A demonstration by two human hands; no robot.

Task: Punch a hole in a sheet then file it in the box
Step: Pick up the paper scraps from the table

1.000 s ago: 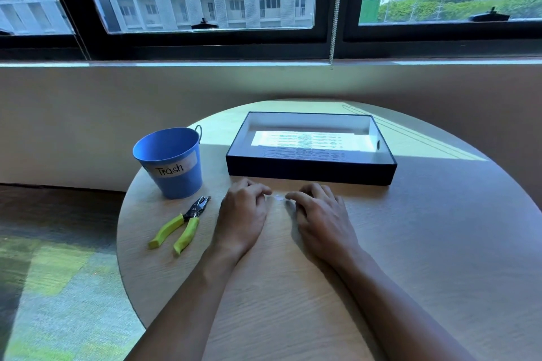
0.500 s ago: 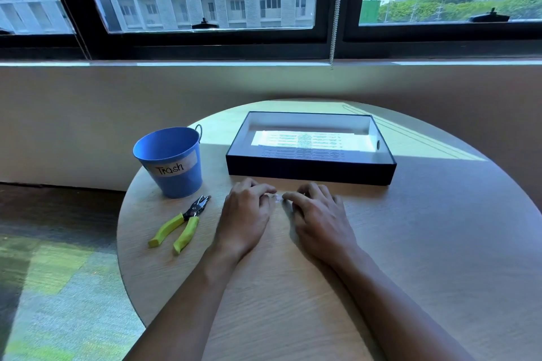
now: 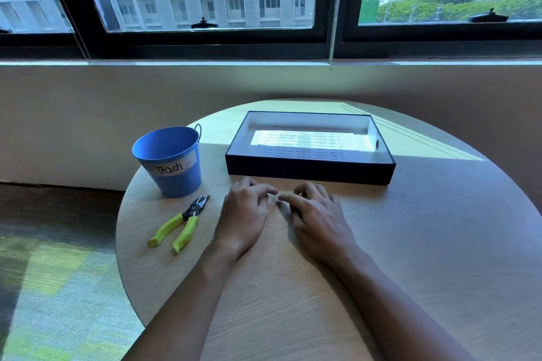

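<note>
Tabletop from the head camera: a round wooden table (image 3: 440,243) by a window. The left hand (image 3: 243,214) and right hand (image 3: 318,220) rest on it close together, fingers curled and fingertips almost meeting over a tiny pale speck (image 3: 278,198). Whether either hand pinches it cannot be told. Just beyond them, a printed sheet (image 3: 311,142) lies flat inside a shallow dark box (image 3: 308,170). It looks thin, light and floppy, likely to crease, so it is best lifted by an edge or corner. A green-handled hole punch (image 3: 181,221) lies untouched to the left, beside a blue bucket (image 3: 173,179) labelled Trash.
</note>
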